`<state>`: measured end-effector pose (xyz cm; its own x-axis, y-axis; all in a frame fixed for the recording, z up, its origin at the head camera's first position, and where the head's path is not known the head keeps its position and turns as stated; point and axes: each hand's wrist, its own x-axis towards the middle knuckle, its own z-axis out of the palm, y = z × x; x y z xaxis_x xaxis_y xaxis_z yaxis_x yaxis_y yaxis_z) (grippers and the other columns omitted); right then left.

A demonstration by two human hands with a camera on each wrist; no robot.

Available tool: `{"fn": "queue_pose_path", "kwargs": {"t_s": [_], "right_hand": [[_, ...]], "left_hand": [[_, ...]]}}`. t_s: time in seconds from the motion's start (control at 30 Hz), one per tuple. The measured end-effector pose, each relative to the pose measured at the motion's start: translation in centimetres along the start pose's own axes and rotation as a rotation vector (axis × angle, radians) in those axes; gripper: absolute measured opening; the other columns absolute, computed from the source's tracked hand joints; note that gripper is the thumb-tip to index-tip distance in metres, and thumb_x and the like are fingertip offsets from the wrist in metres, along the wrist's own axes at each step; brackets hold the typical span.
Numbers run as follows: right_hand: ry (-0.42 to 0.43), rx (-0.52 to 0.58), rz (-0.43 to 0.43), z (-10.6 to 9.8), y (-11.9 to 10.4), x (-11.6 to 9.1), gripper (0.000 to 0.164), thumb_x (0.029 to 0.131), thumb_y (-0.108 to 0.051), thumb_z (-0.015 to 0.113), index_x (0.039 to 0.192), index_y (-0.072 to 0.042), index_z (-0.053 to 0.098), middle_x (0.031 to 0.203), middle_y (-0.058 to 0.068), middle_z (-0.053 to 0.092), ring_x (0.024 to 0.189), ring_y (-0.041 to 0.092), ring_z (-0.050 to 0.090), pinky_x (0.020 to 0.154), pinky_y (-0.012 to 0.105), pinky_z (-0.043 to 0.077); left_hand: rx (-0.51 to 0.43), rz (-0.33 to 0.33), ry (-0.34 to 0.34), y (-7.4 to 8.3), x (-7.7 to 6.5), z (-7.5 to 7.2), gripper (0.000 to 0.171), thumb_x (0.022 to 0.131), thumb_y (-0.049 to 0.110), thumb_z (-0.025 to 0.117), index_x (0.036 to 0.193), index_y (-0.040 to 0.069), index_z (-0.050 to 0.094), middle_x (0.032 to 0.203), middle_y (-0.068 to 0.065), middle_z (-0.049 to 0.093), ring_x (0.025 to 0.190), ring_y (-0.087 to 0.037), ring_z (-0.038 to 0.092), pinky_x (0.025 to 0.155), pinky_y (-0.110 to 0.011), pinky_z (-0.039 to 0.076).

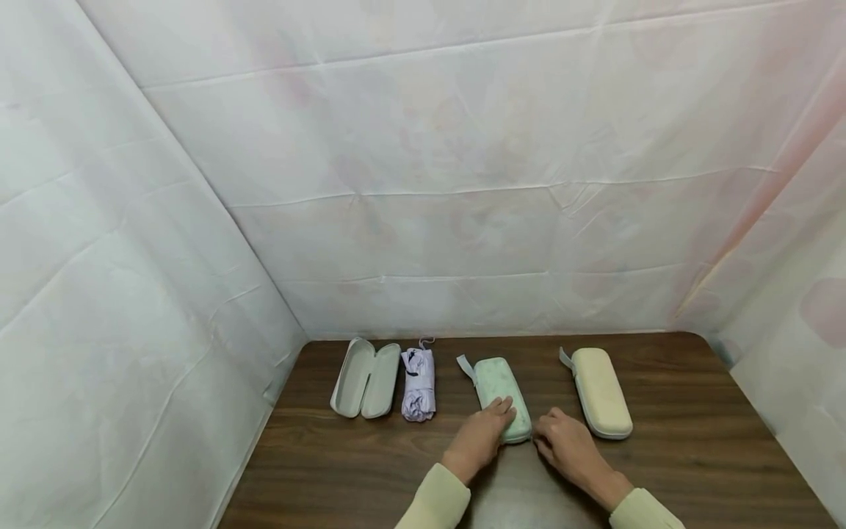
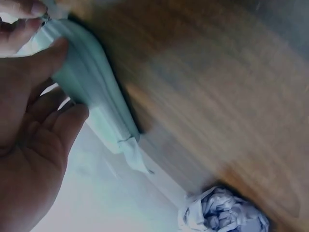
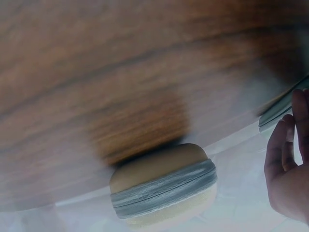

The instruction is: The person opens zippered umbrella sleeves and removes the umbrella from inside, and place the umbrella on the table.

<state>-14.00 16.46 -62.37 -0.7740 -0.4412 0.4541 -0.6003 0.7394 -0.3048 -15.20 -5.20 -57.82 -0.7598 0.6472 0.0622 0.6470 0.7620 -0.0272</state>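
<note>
A mint-green zip case (image 1: 497, 380) lies closed on the table, its wrist strap (image 1: 466, 369) at the far left corner. My left hand (image 1: 481, 435) holds it steady from the left, fingers over the lid; the left wrist view shows the thumb and fingers bent about the case (image 2: 91, 77). At the case's near right corner, my right hand (image 1: 570, 450) pinches a small zipper pull (image 2: 45, 18). That pull is mostly covered by the fingertips. In the right wrist view, the right hand (image 3: 289, 169) is partly cut off at the edge.
Right of the hands lies a closed cream zip case (image 1: 601, 393). On the left are an open grey case (image 1: 382, 382) and a folded lilac cloth bundle (image 1: 418, 386) with a cord loop. Pale curtains (image 1: 463, 220) enclose the brown wooden table (image 1: 317, 470).
</note>
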Motion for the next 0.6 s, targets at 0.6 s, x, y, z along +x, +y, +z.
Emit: {"fn": "queue_pose_path", "kwargs": {"t_s": [0.6], "right_hand": [[0.022,-0.021,-0.005,-0.3,-0.4,0.0,0.031,0.068,0.005,0.086,0.073,-0.02,0.068,0.075,-0.011,0.065,0.076,0.011,0.059,0.06,0.029,0.052]], "left_hand": [[0.201,-0.101,0.052,2.4,0.5,1.3,0.05,0.094,0.01,0.073,0.142,0.02,0.068,0.15,0.002,0.062,0.135,-0.01,0.061,0.095,-0.02,0.055]]}}
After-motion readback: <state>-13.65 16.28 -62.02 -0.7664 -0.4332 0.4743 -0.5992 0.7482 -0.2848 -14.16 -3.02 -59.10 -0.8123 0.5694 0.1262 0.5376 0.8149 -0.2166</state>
